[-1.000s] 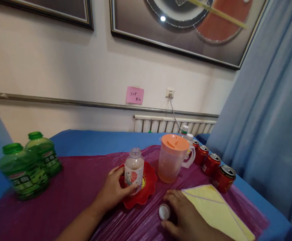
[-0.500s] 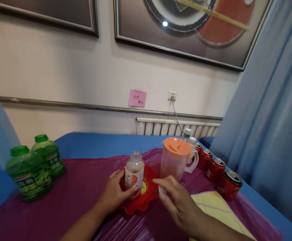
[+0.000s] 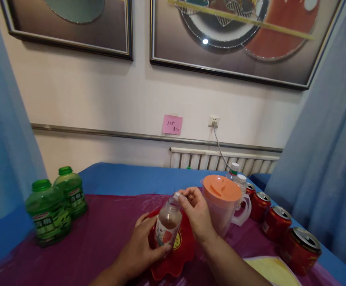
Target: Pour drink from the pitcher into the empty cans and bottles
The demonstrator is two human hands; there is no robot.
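Note:
My left hand (image 3: 146, 238) is wrapped round a clear plastic bottle (image 3: 168, 226) with a printed label, its mouth uncovered and the bottle tilted slightly right. Beneath it lies a red scalloped plate (image 3: 187, 248) with a yellow emblem. Pinched between the thumb and fingers of my right hand (image 3: 198, 212) is a small white bottle cap (image 3: 177, 195), right at the rim of the bottle mouth. Most of the cap is hidden by my fingers. Just behind my right wrist stands a translucent pitcher (image 3: 219, 212) with an orange lid.
Two green bottles (image 3: 48, 216) stand at the left. On the right is a row of several red cans (image 3: 299, 252), with clear bottles (image 3: 234, 169) behind the pitcher. A yellow cloth (image 3: 272, 270) lies near the front right on the purple cover (image 3: 107, 226). Blue curtains (image 3: 318, 131) hang at the sides.
My right hand has moved up and left, bringing the white cap from beside the plate to the bottle mouth. The bottle now leans a little to the right in my left hand.

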